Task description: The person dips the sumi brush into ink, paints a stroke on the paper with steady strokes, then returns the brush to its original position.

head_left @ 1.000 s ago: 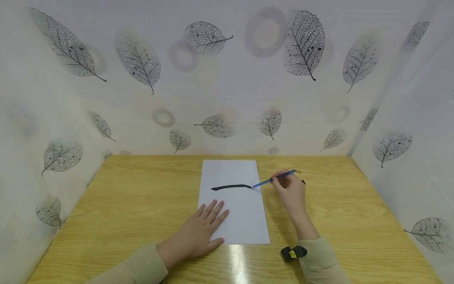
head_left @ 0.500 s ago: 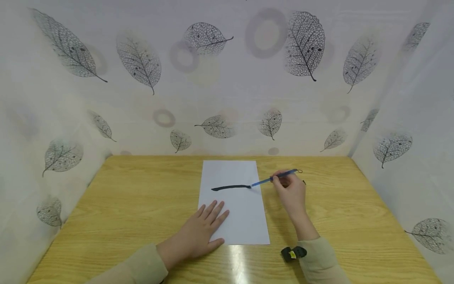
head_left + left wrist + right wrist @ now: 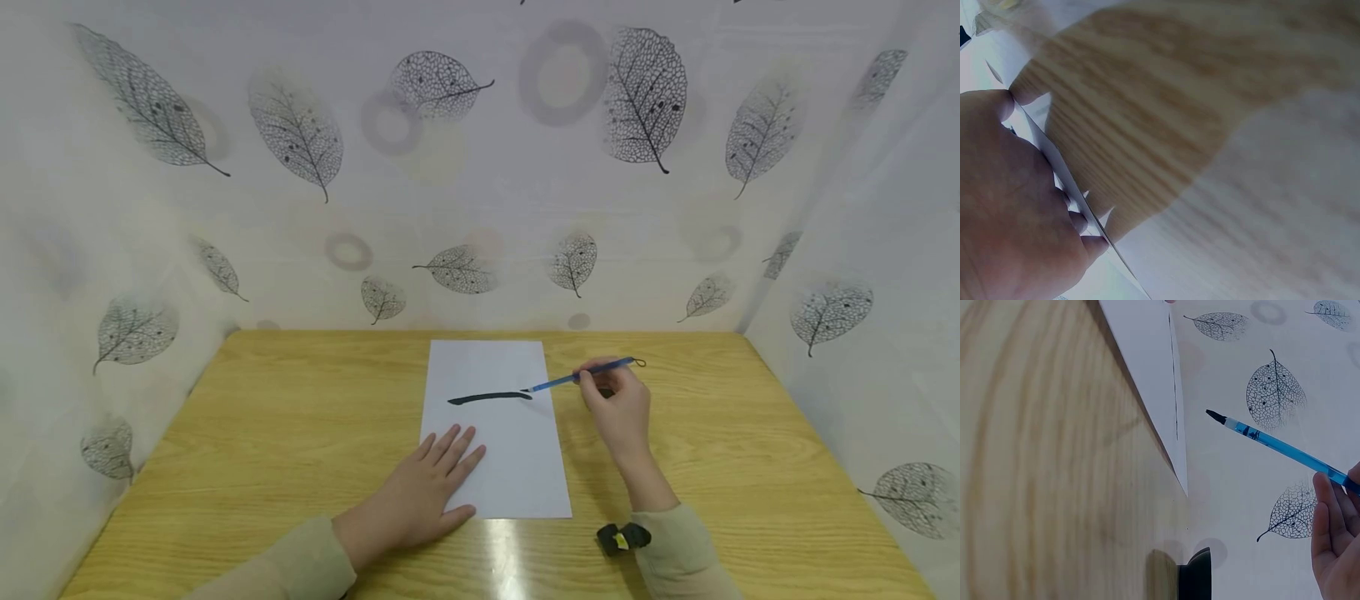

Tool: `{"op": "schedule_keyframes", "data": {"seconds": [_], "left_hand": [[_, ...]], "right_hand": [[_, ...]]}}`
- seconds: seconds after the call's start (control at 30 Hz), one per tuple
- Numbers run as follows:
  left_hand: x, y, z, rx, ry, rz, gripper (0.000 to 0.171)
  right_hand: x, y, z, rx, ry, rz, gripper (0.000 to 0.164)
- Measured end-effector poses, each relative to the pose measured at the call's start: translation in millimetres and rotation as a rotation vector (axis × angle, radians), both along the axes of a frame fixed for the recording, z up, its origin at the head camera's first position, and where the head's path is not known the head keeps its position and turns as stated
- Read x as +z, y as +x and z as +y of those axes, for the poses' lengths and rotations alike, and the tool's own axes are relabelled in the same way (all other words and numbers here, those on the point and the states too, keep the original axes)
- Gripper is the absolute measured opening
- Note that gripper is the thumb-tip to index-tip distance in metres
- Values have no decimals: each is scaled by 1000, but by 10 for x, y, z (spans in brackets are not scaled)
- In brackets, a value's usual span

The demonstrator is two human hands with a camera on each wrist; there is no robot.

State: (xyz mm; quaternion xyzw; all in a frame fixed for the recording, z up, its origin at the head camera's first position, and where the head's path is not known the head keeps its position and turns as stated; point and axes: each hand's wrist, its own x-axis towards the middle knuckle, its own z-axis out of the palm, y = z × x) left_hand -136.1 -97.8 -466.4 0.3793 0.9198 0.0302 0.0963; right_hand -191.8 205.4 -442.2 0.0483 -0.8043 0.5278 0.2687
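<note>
A white sheet of paper (image 3: pixel 510 467) lies on the wooden table, with one long black brush stroke (image 3: pixel 489 397) across its upper half. My left hand (image 3: pixel 427 487) rests on the sheet's lower left with fingers spread. In the left wrist view that hand (image 3: pixel 1019 200) shows at the paper's edge. My right hand (image 3: pixel 617 404) pinches a blue writing brush (image 3: pixel 562 382) with a cord loop at its top end. The brush's black tip points left, just above the stroke's right end. In the right wrist view the brush (image 3: pixel 1285 449) has its dark tip clear of the sheet.
The wooden table (image 3: pixel 300 400) spreads around the paper. A pale curtain (image 3: pixel 480 167) with leaf prints stands at the back and both sides. A black strap device (image 3: pixel 624 539) sits at the right sleeve (image 3: pixel 678 546).
The brush tip went slightly left along the stroke's right end, then lifted off the paper. My right hand shifted a little right. My left hand stays put.
</note>
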Motion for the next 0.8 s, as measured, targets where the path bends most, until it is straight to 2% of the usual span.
{"op": "schedule_keyframes", "data": {"seconds": [0.17,0.47,0.8], "left_hand": [[-37,-6,-4,-2,4,14,77],[14,9,17,14,-33,-3,76],[-16,3,3,1,-16,10,76]], "right_hand": [[-7,-4,2,8,4,31,6],[-20,7,-1,12,-13,72,6],[-6,40,15,-8,10,94,7]]}}
